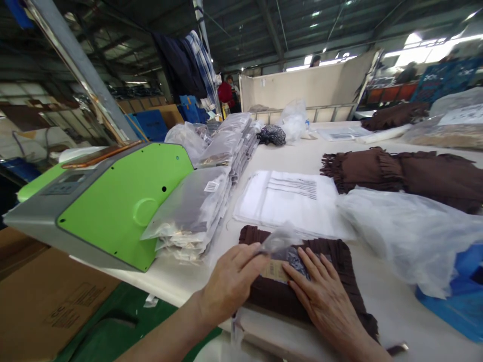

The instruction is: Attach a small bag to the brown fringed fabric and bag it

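The left hand (236,271) pinches clear film (281,239) — a light grip suits — while the right hand (320,286), spread flat, steadies brown cloth (279,301).

The hands (236,276) (324,294) partly hide the brown cloth (342,259) beneath; right of it, a blue box (453,311) is cut off; left, a carton's (49,286) print is illegible.

On my feed, two human forearms (188,322) show bare, broad and tapering smoothly to narrower wrists. The left hand (232,274) is uncovered; the right hand (324,291), equally bare, has long, slim fingers (298,276) narrowing toward rounded tips.
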### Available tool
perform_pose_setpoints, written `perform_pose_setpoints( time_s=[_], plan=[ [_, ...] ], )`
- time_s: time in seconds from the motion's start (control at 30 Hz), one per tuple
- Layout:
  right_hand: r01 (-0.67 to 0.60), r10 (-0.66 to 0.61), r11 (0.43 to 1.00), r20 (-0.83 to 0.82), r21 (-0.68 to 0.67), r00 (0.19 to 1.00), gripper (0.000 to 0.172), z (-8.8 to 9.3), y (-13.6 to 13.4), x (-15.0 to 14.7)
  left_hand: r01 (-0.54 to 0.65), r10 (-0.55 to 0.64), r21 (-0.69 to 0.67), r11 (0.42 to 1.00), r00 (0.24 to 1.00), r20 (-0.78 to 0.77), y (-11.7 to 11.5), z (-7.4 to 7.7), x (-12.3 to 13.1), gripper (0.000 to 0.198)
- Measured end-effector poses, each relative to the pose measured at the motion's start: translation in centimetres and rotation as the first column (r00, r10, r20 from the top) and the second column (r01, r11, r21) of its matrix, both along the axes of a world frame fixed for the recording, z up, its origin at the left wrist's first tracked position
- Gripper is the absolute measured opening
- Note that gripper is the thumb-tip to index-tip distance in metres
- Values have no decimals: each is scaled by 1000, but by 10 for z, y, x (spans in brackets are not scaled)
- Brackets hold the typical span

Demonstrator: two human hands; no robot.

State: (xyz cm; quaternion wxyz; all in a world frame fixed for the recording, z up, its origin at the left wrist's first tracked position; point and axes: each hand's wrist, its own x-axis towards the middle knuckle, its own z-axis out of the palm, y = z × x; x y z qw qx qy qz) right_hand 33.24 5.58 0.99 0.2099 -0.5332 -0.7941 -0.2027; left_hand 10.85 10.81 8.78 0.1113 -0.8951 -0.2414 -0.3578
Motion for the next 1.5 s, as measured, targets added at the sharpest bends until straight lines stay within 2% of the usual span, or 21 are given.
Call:
perform_pose_setpoints(
  time_s=[0.13, 0.27, 0.37, 0.43, 0.53, 0.6, 0.67, 0.77, 0.83, 0.9, 0.97, 1.03, 1.07, 1.13, 1.23, 1.4, 1.5],
  plan=[
    [-6, 5, 1000, -17, -29, 1000, 37, 2, 0, 0, 128, -146, -122, 984, 978, -151, 9, -24, 34, 28],
    [-42, 40, 998, -49, -41, 998, 39, 0, 0, 3, 87, -136, -271, 959, 976, -169, 18, -51, 42, 20],
    [-98, 91, 994, -124, -49, 988, 33, 1, -3, 7, 80, -120, -312, 947, 987, -111, 24, -60, 38, 21],
    [-123, 109, 992, -246, -41, 963, 25, 5, -7, 10, 74, -107, -310, 948, 990, -90, 25, -62, 37, 27],
    [-64, 59, 998, -398, 1, 916, 22, 17, -9, 16, 56, -95, -271, 961, 986, -134, 24, -65, 39, 37],
    [-35, 49, 998, -324, 48, 945, 28, 25, -6, 18, 27, -73, -228, 973, 978, -195, 23, -67, 40, 42],
    [-63, 78, 991, -130, 117, 988, 33, 31, -1, 20, -2, -46, -193, 981, 968, -248, 23, -67, 40, 45],
    [-111, 103, 987, 78, 114, 992, 32, 38, 8, 23, 42, -91, -182, 982, 958, -273, 26, -59, 37, 44],
    [-107, 104, 993, 62, 54, 993, 28, 45, 16, 28, 79, -125, -206, 975, 967, -223, 31, -48, 36, 38],
    [-48, 48, 999, -68, 9, 996, 25, 52, 29, 36, 63, -98, -259, 964, 987, -125, 43, -36, 38, 32],
    [70, -89, 994, -258, -83, 962, 26, 54, 52, 46, 22, -33, -352, 936, 999, -25, 62, -27, 45, 29],
    [126, -231, 953, -388, -276, 892, 28, 48, 84, 57, -30, 45, -490, 871, 999, 20, 89, -26, 57, 29],
    [112, -281, 914, -407, -391, 869, 28, 43, 100, 62, -57, 77, -555, 830, 997, 12, 104, -28, 64, 29],
    [94, -319, 863, -393, -496, 862, 25, 31, 131, 70, -110, 115, -643, 758, 993, -34, 133, -36, 77, 31],
    [94, -333, 833, -357, -546, 873, 23, 18, 157, 77, -132, 106, -672, 729, 991, -79, 164, -52, 92, 33],
    [14, -256, 817, -341, -576, 905, 4, 18, 157, 82, -139, 65, -702, 698, 989, -132, 178, -66, 95, 33],
    [-16, -219, 808, -327, -589, 919, 14, 21, 157, 82, -164, 57, -716, 679, 983, -172, 180, -66, 94, 29]
  ],
)
